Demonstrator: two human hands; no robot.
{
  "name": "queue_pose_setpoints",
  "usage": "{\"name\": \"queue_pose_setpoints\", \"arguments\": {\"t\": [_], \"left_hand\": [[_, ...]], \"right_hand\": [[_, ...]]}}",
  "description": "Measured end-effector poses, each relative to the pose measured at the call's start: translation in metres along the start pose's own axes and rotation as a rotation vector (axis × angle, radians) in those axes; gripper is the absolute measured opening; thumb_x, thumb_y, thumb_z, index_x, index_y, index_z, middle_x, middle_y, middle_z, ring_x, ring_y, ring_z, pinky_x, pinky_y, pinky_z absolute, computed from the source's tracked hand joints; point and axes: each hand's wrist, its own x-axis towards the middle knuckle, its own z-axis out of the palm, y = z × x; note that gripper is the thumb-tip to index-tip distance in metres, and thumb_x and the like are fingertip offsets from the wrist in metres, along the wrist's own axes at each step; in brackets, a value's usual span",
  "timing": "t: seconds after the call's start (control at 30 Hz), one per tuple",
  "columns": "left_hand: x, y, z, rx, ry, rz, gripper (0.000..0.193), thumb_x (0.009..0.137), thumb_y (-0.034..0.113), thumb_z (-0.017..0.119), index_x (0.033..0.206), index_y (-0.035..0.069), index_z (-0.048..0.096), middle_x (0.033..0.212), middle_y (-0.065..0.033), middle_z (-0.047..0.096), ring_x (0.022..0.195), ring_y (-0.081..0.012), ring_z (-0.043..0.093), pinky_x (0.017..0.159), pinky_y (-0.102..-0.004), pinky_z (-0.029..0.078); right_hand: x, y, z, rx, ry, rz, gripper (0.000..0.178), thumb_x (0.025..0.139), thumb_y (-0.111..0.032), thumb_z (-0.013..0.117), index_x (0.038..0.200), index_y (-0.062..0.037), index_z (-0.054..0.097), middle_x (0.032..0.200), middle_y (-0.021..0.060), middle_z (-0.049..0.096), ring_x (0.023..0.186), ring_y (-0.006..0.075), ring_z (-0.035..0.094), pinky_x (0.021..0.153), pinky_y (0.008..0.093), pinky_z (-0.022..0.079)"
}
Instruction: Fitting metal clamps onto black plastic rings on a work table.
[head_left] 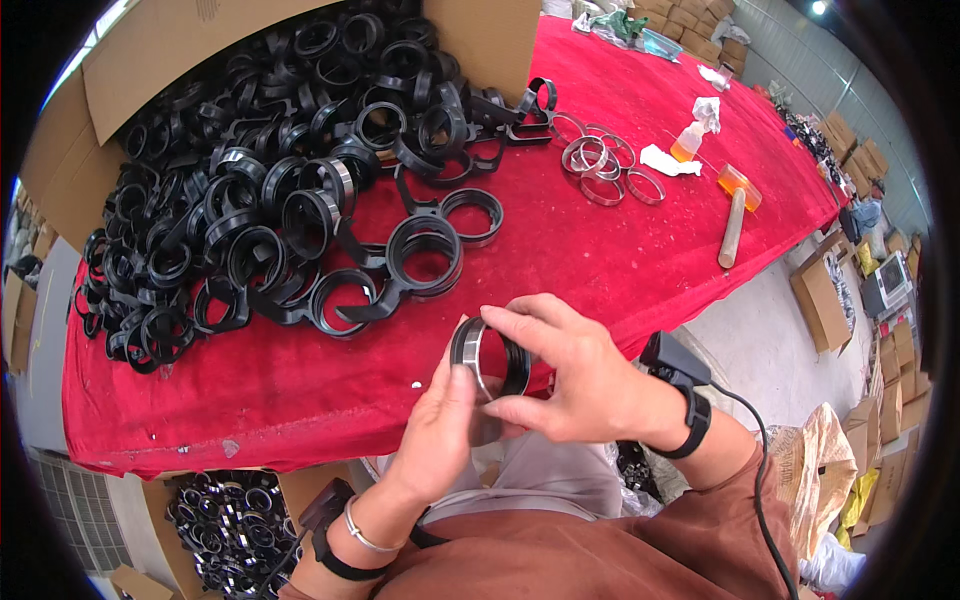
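Note:
Between my two hands, just off the near edge of the red-covered table (560,260), is a black plastic ring (517,368) with a shiny silver metal band (470,345) around one end. My left hand (432,432) grips its left side, the thumb lying on the band. On the other side, the thumb and fingers of my right hand (580,375) close over the rim. Part of the ring is hidden behind my fingers. A pair of joined black rings (425,255) lies closest on the cloth, ahead of my hands.
A large heap of black ring parts (255,190) spills from a cardboard box (190,50) at the left. Farther right lie several loose metal bands (600,165), a bottle with orange liquid (686,143) and an orange-headed mallet (734,225). Below the table, another box holds ring parts (235,525).

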Motion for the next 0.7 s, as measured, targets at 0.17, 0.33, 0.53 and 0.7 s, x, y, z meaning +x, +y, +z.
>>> {"name": "queue_pose_setpoints", "arguments": {"t": [0.17, 0.33, 0.53, 0.7], "left_hand": [[-0.009, 0.000, 0.003, 0.478, 0.024, 0.178, 0.044, 0.103, 0.029, 0.030, 0.137, 0.003, 0.026, 0.092, -0.0111, 0.059, 0.070, -0.0143, 0.061, 0.060, -0.0260, 0.052], [-0.006, 0.001, 0.003, 0.488, 0.109, 0.259, 0.036, 0.102, 0.025, 0.033, 0.125, -0.002, 0.038, 0.089, -0.0148, 0.064, 0.056, -0.0154, 0.060, 0.052, -0.0251, 0.050], [0.006, 0.014, 0.010, 0.449, 0.078, 0.182, 0.035, 0.102, 0.027, 0.035, 0.118, -0.002, 0.045, 0.083, -0.0131, 0.064, 0.056, -0.0136, 0.060, 0.051, -0.0237, 0.048], [0.028, 0.036, -0.004, 1.269, 0.219, 0.496, 0.038, 0.093, 0.033, 0.054, 0.112, 0.000, 0.050, 0.076, -0.0125, 0.065, 0.057, -0.0253, 0.063, 0.049, -0.0362, 0.048]], "right_hand": [[-0.009, 0.000, 0.004, 0.058, 0.043, 0.012, 0.067, 0.066, -0.014, 0.077, 0.125, 0.0021, 0.049, 0.107, 0.0209, 0.052, 0.096, 0.0356, 0.054, 0.080, 0.0400, 0.048], [-0.009, 0.018, 0.015, 0.830, 0.189, 0.348, 0.036, 0.092, -0.019, 0.058, 0.121, 0.0029, 0.052, 0.094, 0.0068, 0.056, 0.088, 0.0125, 0.054, 0.073, 0.0258, 0.047], [0.008, 0.034, 0.029, 0.647, 0.214, 0.574, 0.051, 0.102, -0.040, 0.032, 0.083, -0.0028, 0.060, 0.063, -0.0016, 0.055, 0.059, 0.0056, 0.049, 0.051, 0.0221, 0.039], [0.054, 0.073, 0.020, 0.354, 0.273, 0.322, 0.039, 0.098, -0.033, 0.047, 0.081, 0.0005, 0.059, 0.065, 0.0124, 0.060, 0.059, 0.0212, 0.058, 0.057, 0.0357, 0.045]]}}
